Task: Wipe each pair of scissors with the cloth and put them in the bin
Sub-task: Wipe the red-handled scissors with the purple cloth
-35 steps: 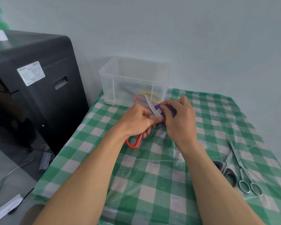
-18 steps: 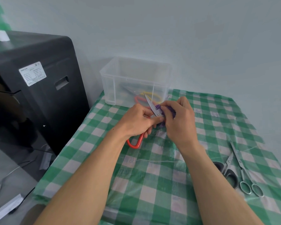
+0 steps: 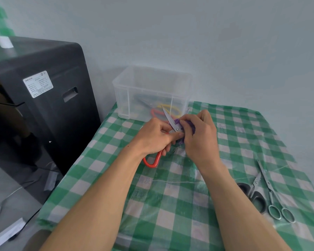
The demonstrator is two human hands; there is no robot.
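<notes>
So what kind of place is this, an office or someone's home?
Probably an office or workroom corner: a large black printer-like machine stands left of a green-checked tablecloth, with a bare pale wall behind.

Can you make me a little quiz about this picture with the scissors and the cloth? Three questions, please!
1. True or false: the left hand holds the red-handled scissors.
2. What does the right hand hold against the blade? A) a sponge B) the purple cloth C) a brush
3. How many pairs of scissors lie on the tablecloth beside the right arm?

Key
1. True.
2. B.
3. Two: the black-handled scissors and the all-metal scissors.
</notes>
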